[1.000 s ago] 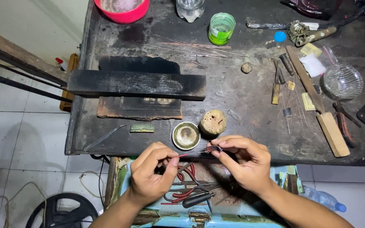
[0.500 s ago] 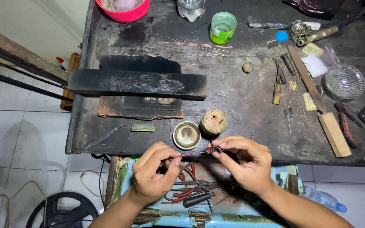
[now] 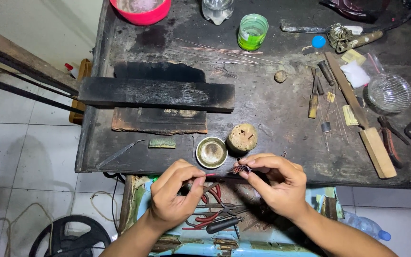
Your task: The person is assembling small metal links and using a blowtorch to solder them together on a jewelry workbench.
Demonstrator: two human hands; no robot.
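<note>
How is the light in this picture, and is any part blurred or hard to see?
Head view: even, soft light; the dark workbench absorbs it, so the charred block shows little detail. Glare sits on the glass dish and the white floor tiles. The hands are sharp, but the small mesh piece is too tiny to read, and the tray under them lies in shadow.

A charred wooden block [image 3: 157,94] is lying across the bench's [image 3: 281,119] left side, a green cup [image 3: 252,31] standing near its far edge.

Small craft workshop: scorched, stained workbench [image 3: 281,119], charred wood block [image 3: 158,93], scattered wire rods [image 3: 215,51], pliers [image 3: 215,209] in open drawer.
</note>
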